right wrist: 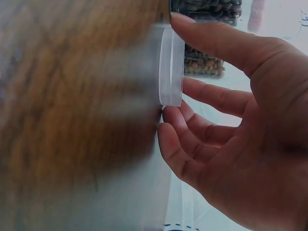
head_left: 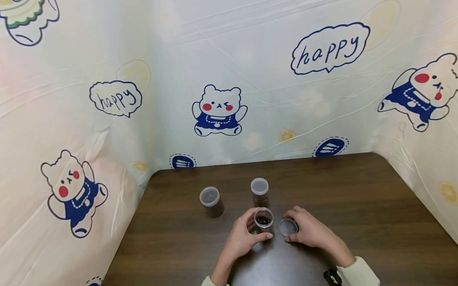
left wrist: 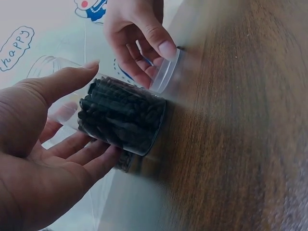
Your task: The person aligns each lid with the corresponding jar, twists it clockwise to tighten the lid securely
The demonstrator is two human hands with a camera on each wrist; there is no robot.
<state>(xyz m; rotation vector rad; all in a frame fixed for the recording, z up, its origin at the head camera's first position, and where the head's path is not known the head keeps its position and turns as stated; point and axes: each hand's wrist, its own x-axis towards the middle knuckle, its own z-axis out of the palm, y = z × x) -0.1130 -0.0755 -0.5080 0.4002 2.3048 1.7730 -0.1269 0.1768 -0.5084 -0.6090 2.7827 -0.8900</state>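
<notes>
A clear plastic jar [head_left: 263, 222] stands uncovered on the table, part filled with dark, seed-like pieces [left wrist: 122, 113]. My left hand [head_left: 241, 236] holds it from the left, thumb on the near side and fingers round the far side. Just to the right of the jar, a round translucent lid [head_left: 288, 228] lies flat on the tabletop. The right hand [head_left: 309, 228] grips its rim between thumb and fingers, seen closely in the right wrist view, where the lid [right wrist: 171, 67] appears edge-on.
Behind the uncovered jar stands a lidded jar [head_left: 260, 192] with brown contents. Another lidded jar [head_left: 212, 201], dark inside, is farther left. The brown wooden table [head_left: 171, 238] meets a printed curtain [head_left: 161, 131] at its back and sides.
</notes>
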